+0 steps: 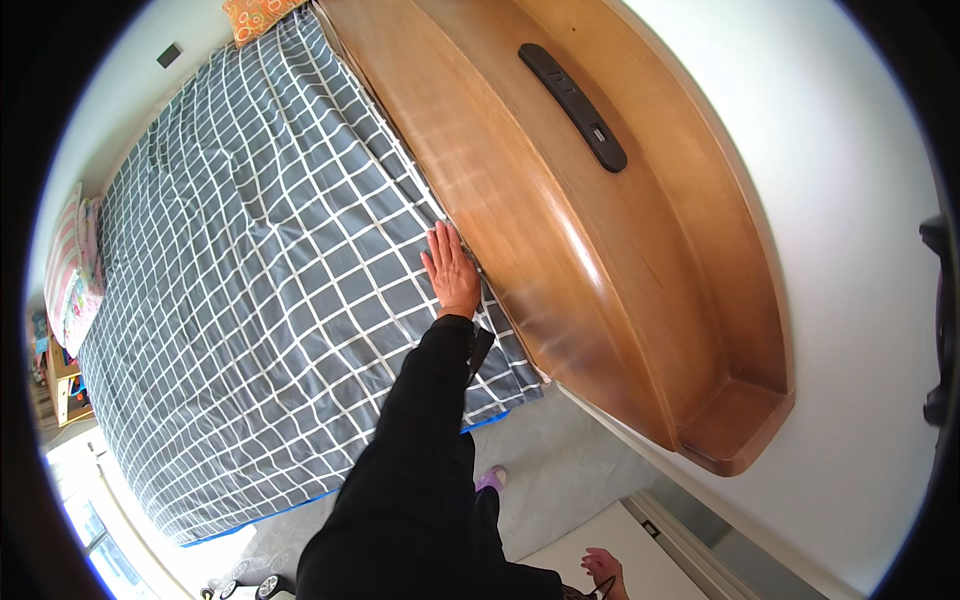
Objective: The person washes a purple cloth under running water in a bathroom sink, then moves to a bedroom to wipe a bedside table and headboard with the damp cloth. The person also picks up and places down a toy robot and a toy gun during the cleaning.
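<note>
My left hand point(454, 274) lies palm down, fingers extended, on a grey fitted or flat sheet with a white grid pattern point(322, 247). It rests at the bed's edge, beside the wooden headboard point(480, 172); its thumb is hard to make out. Around this spot the sheet lies fairly flat, with wrinkles farther off. My right hand point(602, 570) hangs low at the bottom right, away from the bed, its fingers apart and loosely bent, with no object seen in it. A thin dark loop shows by its wrist.
A black socket strip point(574, 109) is set into the headboard's shelf. An orange patterned pillow point(259, 16) lies at the top, and folded pink bedding point(75, 277) at the far left. Purple footwear point(491, 478) shows on the grey floor point(540, 457). Toy-like wheels point(268, 586) stand bottom left.
</note>
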Demonstrator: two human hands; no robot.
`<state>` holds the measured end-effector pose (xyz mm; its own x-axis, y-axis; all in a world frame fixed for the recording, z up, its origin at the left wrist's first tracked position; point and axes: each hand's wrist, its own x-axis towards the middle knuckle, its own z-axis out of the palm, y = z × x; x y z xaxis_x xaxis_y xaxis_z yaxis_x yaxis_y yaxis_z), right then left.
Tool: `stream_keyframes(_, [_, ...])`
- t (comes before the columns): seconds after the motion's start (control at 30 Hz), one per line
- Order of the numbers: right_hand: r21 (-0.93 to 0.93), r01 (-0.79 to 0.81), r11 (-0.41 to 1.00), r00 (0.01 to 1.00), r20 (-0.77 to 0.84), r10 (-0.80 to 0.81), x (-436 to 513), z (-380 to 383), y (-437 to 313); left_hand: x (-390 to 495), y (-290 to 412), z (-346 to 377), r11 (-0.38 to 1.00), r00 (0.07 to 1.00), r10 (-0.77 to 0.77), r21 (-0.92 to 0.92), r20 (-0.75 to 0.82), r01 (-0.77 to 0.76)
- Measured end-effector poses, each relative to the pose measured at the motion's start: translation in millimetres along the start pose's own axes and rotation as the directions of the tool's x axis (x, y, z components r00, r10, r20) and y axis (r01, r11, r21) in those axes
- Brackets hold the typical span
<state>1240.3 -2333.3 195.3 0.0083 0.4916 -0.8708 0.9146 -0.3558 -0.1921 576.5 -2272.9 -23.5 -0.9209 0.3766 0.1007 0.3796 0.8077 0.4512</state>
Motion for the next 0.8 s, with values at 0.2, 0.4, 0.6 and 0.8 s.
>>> stream_keyframes(0.2, [0.143, 0.068, 0.987, 0.997, 0.033, -0.073, -7, 9, -4, -1, -4, 25, 0.94, 0.983, -0.003, 0.335, 0.186, -0.061])
stream_keyframes(0.4, [0.04, 0.072, 0.997, 0.997, -0.001, -0.072, 2, 13, -29, 17, -1, 43, 0.875, 0.987, -0.051, 0.483, 0.154, -0.03])
stream_keyframes(0.6, [0.087, 0.196, 0.977, 0.98, 0.016, -0.198, 12, 29, -29, 15, 4, -1, 0.969, 0.998, 0.029, 0.245, 0.057, -0.042])
stream_keyframes(0.8, [-0.053, 0.175, 0.983, 0.983, 0.072, -0.171, 9, 11, 3, -127, 45, -39, 0.974, 0.964, 0.147, -0.2, 0.222, -0.102])
